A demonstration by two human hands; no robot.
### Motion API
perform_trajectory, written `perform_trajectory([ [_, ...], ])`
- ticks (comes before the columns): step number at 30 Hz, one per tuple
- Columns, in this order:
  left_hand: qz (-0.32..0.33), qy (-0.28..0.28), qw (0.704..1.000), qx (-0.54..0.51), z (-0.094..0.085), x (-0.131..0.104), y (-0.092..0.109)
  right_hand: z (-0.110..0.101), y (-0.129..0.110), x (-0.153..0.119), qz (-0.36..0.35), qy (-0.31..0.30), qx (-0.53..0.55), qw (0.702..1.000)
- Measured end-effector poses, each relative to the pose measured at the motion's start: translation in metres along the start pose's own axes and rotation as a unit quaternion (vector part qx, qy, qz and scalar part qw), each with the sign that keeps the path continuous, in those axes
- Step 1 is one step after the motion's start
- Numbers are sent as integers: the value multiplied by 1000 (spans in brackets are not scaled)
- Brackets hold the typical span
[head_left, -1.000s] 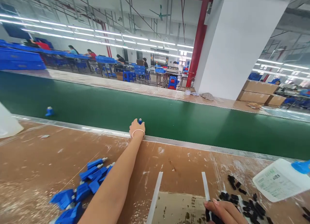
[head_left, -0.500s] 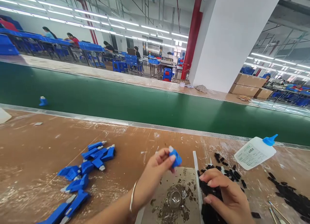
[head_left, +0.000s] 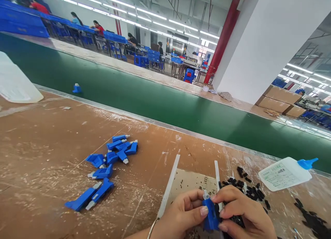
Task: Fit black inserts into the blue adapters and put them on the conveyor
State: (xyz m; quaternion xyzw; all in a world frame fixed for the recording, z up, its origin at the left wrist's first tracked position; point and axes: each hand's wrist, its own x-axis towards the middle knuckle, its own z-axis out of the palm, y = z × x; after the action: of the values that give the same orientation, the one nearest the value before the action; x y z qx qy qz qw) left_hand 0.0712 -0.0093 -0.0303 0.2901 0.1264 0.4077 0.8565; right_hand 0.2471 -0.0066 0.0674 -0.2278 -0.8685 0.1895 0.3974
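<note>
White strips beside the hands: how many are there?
2: a left strip along the stained sheet's left side, and a right strip along its right. The hands may hide others.

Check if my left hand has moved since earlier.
Yes, your left hand came back toward you, from the green belt to over the stained board.

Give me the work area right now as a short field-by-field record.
Left hand: holds a blue part, pale tip up
Right hand: fingertips at the held part's side
Left side: loose group of blue pieces
Right side: scattered black pieces; labelled bottle lying down, blue nozzle
Green belt: one standing blue piece
</note>
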Motion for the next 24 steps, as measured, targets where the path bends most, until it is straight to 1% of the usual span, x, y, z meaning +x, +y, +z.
perform_trajectory([
  [4,-10,-9,1000,-18,-2,3,-7,-5,0,5,-17,-21,-16,999],
  [11,-13,-8,1000,-2,2,1,-8,-7,0,8,-33,-55,-27,998],
  [16,-3,-5,1000,-5,1,1,-11,-6,-1,11,-43,-51,-24,997],
  [20,7,5,1000,2,1,1,-11,-5,-3,12,-27,-45,-25,998],
  [24,22,6,1000,16,1,1,-11,-6,-1,4,-28,-42,-44,998],
])
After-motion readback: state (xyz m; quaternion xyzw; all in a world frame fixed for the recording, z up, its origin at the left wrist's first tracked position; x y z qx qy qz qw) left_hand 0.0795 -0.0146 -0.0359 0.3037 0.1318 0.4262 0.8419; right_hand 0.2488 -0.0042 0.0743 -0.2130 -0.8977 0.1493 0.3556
